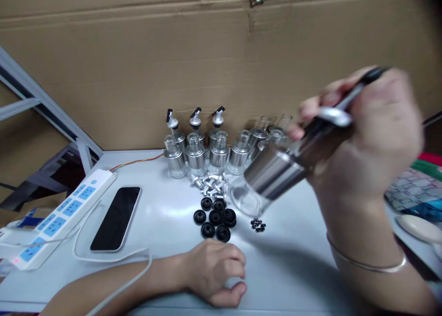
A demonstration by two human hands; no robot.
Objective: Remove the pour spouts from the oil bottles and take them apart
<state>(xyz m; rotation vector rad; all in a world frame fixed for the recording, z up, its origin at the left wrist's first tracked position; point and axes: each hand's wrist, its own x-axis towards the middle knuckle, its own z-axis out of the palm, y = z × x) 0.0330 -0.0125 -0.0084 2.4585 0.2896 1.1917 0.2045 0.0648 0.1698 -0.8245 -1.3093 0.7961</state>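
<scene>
My right hand (383, 123), raised and blurred by motion, is wrapped round the neck end of a glass oil bottle (272, 169) with a steel sleeve. The bottle is tilted, its clear base pointing down and left over the table. A silver and black pourer top (334, 116) shows at its upper end between my fingers. On the table my left hand (217, 272) rests in a loose fist, with nothing visible in it. Just beyond it lie several black round caps (207, 230), a heap of silver spouts (209, 185) and several tiny black rings (258, 225).
Several open bottles (195, 157) stand along the cardboard wall (138, 67), with three pourer-topped ones (217, 118) behind. At left are a phone (116, 219), a power strip (62, 219) and a white cable (113, 261) crossing my left forearm.
</scene>
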